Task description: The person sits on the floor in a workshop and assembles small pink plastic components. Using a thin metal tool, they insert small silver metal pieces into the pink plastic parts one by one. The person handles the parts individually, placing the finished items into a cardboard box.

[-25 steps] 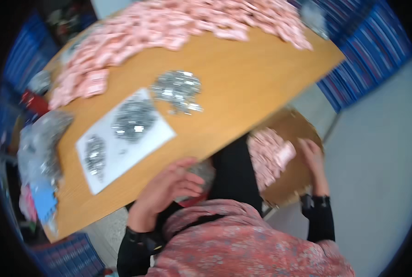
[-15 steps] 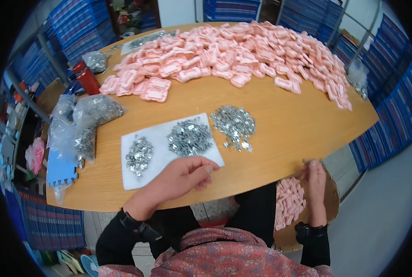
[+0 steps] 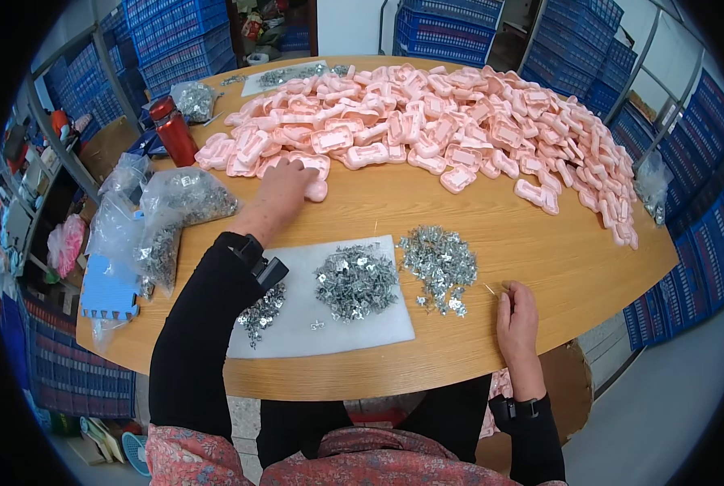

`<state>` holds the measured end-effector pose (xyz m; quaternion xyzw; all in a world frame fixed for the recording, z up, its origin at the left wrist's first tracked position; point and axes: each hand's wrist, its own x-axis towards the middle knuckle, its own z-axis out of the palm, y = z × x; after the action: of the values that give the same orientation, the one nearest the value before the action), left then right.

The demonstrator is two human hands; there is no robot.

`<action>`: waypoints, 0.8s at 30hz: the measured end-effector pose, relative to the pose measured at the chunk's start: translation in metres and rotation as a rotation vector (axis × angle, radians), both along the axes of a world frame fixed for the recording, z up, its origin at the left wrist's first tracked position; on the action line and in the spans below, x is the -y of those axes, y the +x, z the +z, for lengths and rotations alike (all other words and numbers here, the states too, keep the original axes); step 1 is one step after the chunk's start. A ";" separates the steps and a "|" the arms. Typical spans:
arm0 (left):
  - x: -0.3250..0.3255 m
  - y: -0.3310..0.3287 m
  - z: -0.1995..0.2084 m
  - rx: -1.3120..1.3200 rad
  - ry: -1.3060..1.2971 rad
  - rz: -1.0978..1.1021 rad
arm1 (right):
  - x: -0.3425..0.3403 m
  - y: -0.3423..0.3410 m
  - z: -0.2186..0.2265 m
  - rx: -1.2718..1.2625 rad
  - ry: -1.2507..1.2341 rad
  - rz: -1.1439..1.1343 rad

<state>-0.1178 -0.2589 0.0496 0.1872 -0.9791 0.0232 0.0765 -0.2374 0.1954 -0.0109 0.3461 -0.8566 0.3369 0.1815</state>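
Observation:
My left hand (image 3: 279,194) reaches to the near left edge of a heap of pink plastic pieces (image 3: 451,121). Its fingers curl over one pink plastic piece (image 3: 317,191); the fingertips are partly hidden. Above the table's right front part, my right hand (image 3: 518,320) is closed, with a thin, pale, needle-like piece (image 3: 490,289) sticking out by the thumb. A white foam sheet (image 3: 362,344) bears a large pile of small silver metal parts (image 3: 357,283) and a smaller pile (image 3: 260,314), partly covered by my left arm. Another silver pile (image 3: 439,263) lies just right of the sheet.
Clear bags of metal parts (image 3: 187,194) and a blue foam mat (image 3: 111,287) sit at the left. A red bottle (image 3: 173,132) stands behind them. Below the table's right front edge is a round container (image 3: 568,389) with pink pieces. Blue crates (image 3: 175,40) are stacked around.
My left hand has gone from the sheet's front edge out to the pink heap. My right hand has risen from above the container to the table. A small silver part now lies alone on the sheet.

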 end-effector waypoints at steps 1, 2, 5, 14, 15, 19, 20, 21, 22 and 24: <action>-0.002 -0.002 0.002 -0.014 -0.021 -0.019 | 0.000 0.000 0.001 0.007 0.010 -0.004; -0.004 -0.005 0.001 -0.029 -0.041 -0.039 | -0.001 0.000 0.003 0.014 0.020 -0.010; 0.014 0.005 -0.007 -0.133 0.110 -0.053 | 0.001 -0.014 -0.007 0.050 0.061 0.003; -0.122 0.079 0.045 -0.439 1.649 -0.011 | 0.006 0.016 0.022 0.094 -0.014 0.080; -0.135 0.094 0.037 -0.436 1.954 -0.089 | 0.008 0.022 0.024 0.130 -0.031 0.117; -0.213 0.129 0.019 -0.512 2.269 0.054 | 0.017 0.041 0.026 0.253 -0.044 0.213; -0.217 0.141 0.006 -0.487 2.277 -0.006 | 0.021 0.044 0.026 0.286 -0.053 0.236; -0.220 0.148 0.001 -0.443 2.300 -0.054 | 0.027 0.046 0.025 0.315 -0.062 0.258; -0.223 0.153 -0.003 -0.398 2.321 -0.104 | 0.032 0.052 0.026 0.387 -0.082 0.261; -0.225 0.164 -0.016 -0.316 2.437 -0.141 | 0.043 0.061 0.031 0.355 -0.047 0.325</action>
<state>0.0461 -0.0338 0.0336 0.0838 -0.3491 -0.9329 -0.0294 -0.1769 0.1526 0.0197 0.4104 -0.8000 0.4371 -0.0206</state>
